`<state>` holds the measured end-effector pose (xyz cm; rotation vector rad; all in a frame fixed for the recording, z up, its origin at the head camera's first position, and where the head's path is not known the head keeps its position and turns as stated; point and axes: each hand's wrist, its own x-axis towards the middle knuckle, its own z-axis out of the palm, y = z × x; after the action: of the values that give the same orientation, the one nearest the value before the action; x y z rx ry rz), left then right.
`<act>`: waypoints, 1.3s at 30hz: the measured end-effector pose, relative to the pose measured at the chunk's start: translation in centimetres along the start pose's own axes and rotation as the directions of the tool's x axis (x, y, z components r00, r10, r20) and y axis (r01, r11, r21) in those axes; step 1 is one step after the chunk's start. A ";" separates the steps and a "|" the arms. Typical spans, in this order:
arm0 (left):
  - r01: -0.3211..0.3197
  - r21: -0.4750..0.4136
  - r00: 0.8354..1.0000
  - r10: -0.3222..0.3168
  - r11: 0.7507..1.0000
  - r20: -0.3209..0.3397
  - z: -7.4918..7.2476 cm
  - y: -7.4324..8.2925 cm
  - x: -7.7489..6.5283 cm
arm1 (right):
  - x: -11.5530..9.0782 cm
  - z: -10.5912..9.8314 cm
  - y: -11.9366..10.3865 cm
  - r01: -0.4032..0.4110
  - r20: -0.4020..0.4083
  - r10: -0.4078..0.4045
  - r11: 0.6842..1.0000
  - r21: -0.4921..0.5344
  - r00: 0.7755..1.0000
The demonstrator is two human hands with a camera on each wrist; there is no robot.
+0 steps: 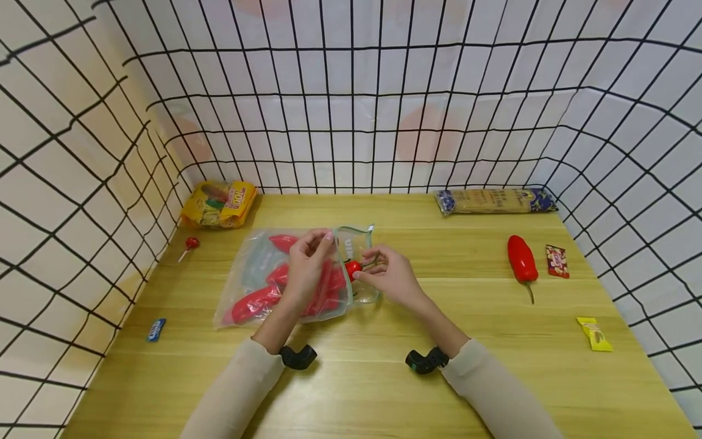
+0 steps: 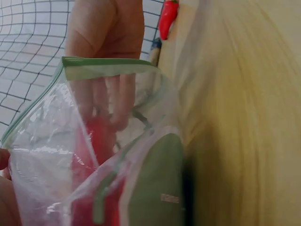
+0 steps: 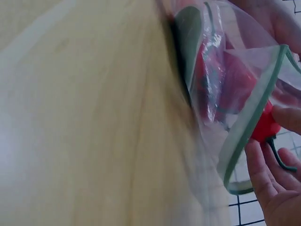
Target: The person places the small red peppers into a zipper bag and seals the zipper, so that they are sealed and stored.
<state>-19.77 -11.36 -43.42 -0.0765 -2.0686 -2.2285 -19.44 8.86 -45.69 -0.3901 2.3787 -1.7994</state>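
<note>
A clear zip bag (image 1: 247, 262) with a green-edged mouth lies on the table, holding several red peppers (image 1: 255, 305). My left hand (image 1: 307, 262) pinches the bag's upper edge near the opening. My right hand (image 1: 393, 277) grips another red pepper (image 1: 353, 268) near its green stem, at the bag's mouth. From the right wrist view, this pepper (image 3: 267, 126) is partly behind the green-edged rim, its stem end outside. Through the plastic in the left wrist view, the fingers of my right hand (image 2: 106, 94) show beside a red pepper (image 2: 96, 141).
At right lie a loose red pepper (image 1: 522, 259), a red packet (image 1: 557, 261) and a yellow packet (image 1: 594, 334). A long noodle-like package (image 1: 496, 201) and a yellow bag (image 1: 219, 204) sit by the back wire grid (image 1: 351, 94). A lollipop (image 1: 192, 242) and blue sweet (image 1: 156, 329) are left.
</note>
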 end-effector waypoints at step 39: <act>-0.053 -0.054 0.997 0.050 0.997 -0.053 0.5 -0.8 0.3 | -3.7 0.5 -3.0 0.046 0.226 -0.094 0.977 0.209 0.969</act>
<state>-20.16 -10.83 -44.11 -0.0746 -1.9563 -2.2337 -15.39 8.69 -43.15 -0.6308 2.0263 -1.8846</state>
